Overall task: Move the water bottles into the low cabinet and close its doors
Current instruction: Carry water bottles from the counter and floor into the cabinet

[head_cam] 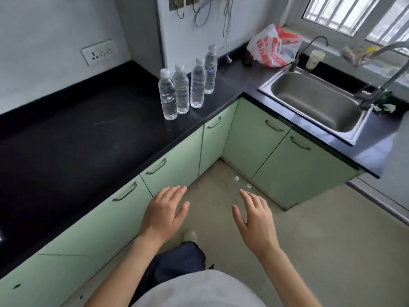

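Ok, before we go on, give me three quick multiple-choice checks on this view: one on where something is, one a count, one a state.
1. Where do the water bottles stand?
A. In the sink
B. On the black countertop
C. On the floor

2. How many bottles are there?
A. Two
B. Six
C. Four

3. How are the green cabinet doors now?
A. All shut
B. One wide open
C. Removed

Answers: 1 B, they stand in a row on the countertop near the corner. 2 C, four white caps show. 3 A, every door sits flush, and the left hand and right hand hover empty.
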The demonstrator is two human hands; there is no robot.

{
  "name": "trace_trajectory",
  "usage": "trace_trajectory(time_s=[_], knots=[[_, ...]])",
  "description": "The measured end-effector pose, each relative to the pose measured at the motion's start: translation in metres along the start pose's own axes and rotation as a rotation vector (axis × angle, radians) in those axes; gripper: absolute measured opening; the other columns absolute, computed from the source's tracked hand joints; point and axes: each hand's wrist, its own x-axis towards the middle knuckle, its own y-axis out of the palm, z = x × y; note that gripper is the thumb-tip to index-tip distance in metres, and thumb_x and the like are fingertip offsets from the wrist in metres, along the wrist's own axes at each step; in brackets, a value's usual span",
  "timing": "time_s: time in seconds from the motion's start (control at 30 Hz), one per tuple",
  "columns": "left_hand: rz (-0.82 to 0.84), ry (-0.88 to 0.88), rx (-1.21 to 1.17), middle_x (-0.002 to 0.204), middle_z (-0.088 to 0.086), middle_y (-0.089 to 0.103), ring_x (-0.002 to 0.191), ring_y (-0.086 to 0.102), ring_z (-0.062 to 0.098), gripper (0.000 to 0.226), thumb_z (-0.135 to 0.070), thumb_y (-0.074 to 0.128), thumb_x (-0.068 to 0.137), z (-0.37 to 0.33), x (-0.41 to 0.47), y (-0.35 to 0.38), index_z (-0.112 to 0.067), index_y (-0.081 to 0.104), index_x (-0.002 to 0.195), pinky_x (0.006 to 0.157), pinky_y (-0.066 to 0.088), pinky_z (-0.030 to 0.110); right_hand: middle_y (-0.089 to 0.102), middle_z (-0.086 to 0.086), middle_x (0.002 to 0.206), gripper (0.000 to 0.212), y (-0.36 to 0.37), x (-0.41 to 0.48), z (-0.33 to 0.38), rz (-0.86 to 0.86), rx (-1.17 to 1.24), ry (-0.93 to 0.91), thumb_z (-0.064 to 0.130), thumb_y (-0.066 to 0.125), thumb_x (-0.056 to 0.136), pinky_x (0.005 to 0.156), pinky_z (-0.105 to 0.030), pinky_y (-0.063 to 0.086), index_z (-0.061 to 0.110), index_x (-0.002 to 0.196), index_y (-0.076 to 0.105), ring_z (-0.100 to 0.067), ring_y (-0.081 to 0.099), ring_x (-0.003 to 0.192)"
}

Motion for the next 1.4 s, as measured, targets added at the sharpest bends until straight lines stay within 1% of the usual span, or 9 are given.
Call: trace_trajectory(time_s=[0.27, 0.47, 0.67, 0.8, 0.97, 1.07, 1.2, 1.3, 1.4], knots=[[-0.148, -0.099, 0.009, 0.131, 0.007, 0.063, 0.122, 0.056, 0.029, 0.058, -0.045, 0.034, 0.096, 0.052, 0.141, -0.067, -0.009, 0.06, 0.133, 0.101, 0.047, 0.045, 0.06, -0.001, 0.131, 0.056, -0.005, 0.179, 0.039, 0.011, 0.022, -0.124, 0.047, 0.039, 0.097, 0.101, -0.04, 0.044, 0.011, 0.137, 0.053, -0.022, 0.05, 0.123], [-0.194, -0.167, -0.001, 0.13, 0.007, 0.064, 0.121, 0.056, 0.026, 0.057, -0.043, 0.035, 0.097, 0.069, 0.197, -0.061, -0.007, 0.06, 0.133, 0.102, 0.046, 0.042, 0.06, -0.003, 0.129, 0.056, 0.004, 0.284, 0.042, 0.054, 0.043, -0.219, 0.045, 0.04, 0.095, 0.101, -0.04, 0.043, 0.01, 0.138, 0.052, -0.024, 0.049, 0.121], [-0.153, -0.389, -0.028, 0.129, 0.007, 0.064, 0.119, 0.058, 0.026, 0.061, -0.046, 0.033, 0.094, 0.065, 0.234, -0.016, -0.007, 0.059, 0.133, 0.1, 0.047, 0.038, 0.057, -0.006, 0.134, 0.062, 0.037, 0.371, 0.013, 0.227, 0.024, -0.302, 0.049, 0.037, 0.095, 0.101, -0.04, 0.042, 0.01, 0.141, 0.049, -0.027, 0.049, 0.123], [-0.173, -0.595, -0.116, 0.14, 0.007, 0.056, 0.129, 0.049, 0.024, 0.074, -0.057, 0.027, 0.09, 0.053, 0.275, -0.007, -0.01, 0.046, 0.144, 0.106, 0.04, 0.035, 0.053, -0.005, 0.14, 0.059, 0.045, 0.432, -0.005, 0.32, 0.091, -0.341, 0.04, 0.054, 0.097, 0.107, -0.036, 0.038, 0.01, 0.146, 0.042, -0.025, 0.045, 0.13], [-0.286, -0.811, -0.256, 0.154, 0.01, 0.038, 0.141, 0.036, 0.023, 0.081, -0.044, 0.06, 0.091, 0.056, 0.329, -0.005, -0.007, 0.024, 0.153, 0.112, 0.032, 0.032, 0.044, -0.008, 0.148, 0.078, 0.053, 0.499, -0.011, 0.389, 0.218, -0.332, 0.037, 0.068, 0.089, 0.109, -0.036, 0.038, 0.008, 0.151, 0.03, -0.024, 0.041, 0.134], [-0.297, -0.935, -0.257, 0.156, 0.015, 0.032, 0.142, 0.033, 0.028, 0.091, -0.04, 0.069, 0.086, 0.064, 0.351, 0.002, -0.004, 0.019, 0.153, 0.113, 0.032, 0.035, 0.043, -0.007, 0.147, 0.088, 0.071, 0.526, -0.011, 0.446, 0.228, -0.306, 0.037, 0.074, 0.084, 0.107, -0.039, 0.041, 0.01, 0.152, 0.025, -0.023, 0.04, 0.135], [-0.261, -1.018, -0.208, 0.151, 0.017, 0.037, 0.137, 0.039, 0.031, 0.096, -0.045, 0.072, 0.082, 0.079, 0.366, 0.014, -0.003, 0.022, 0.152, 0.108, 0.038, 0.038, 0.048, -0.008, 0.14, 0.087, 0.101, 0.546, -0.009, 0.495, 0.217, -0.282, 0.034, 0.079, 0.078, 0.102, -0.036, 0.042, 0.007, 0.146, 0.033, -0.024, 0.042, 0.131], [-0.278, -1.008, -0.217, 0.145, 0.016, 0.045, 0.131, 0.045, 0.031, 0.093, -0.045, 0.075, 0.079, 0.094, 0.376, 0.02, -0.003, 0.03, 0.148, 0.105, 0.042, 0.039, 0.053, 0.002, 0.128, 0.076, 0.116, 0.554, -0.004, 0.516, 0.301, -0.225, 0.03, 0.083, 0.074, 0.094, -0.031, 0.044, 0.013, 0.136, 0.043, -0.02, 0.051, 0.122], [-0.372, -1.002, -0.316, 0.13, 0.01, 0.056, 0.122, 0.052, 0.026, 0.079, -0.039, 0.081, 0.074, 0.106, 0.388, 0.024, -0.004, 0.045, 0.135, 0.097, 0.043, 0.029, 0.057, 0.008, 0.123, 0.068, 0.128, 0.56, 0.001, 0.532, 0.423, -0.123, 0.027, 0.085, 0.07, 0.094, -0.03, 0.046, 0.022, 0.128, 0.049, -0.015, 0.057, 0.114]])
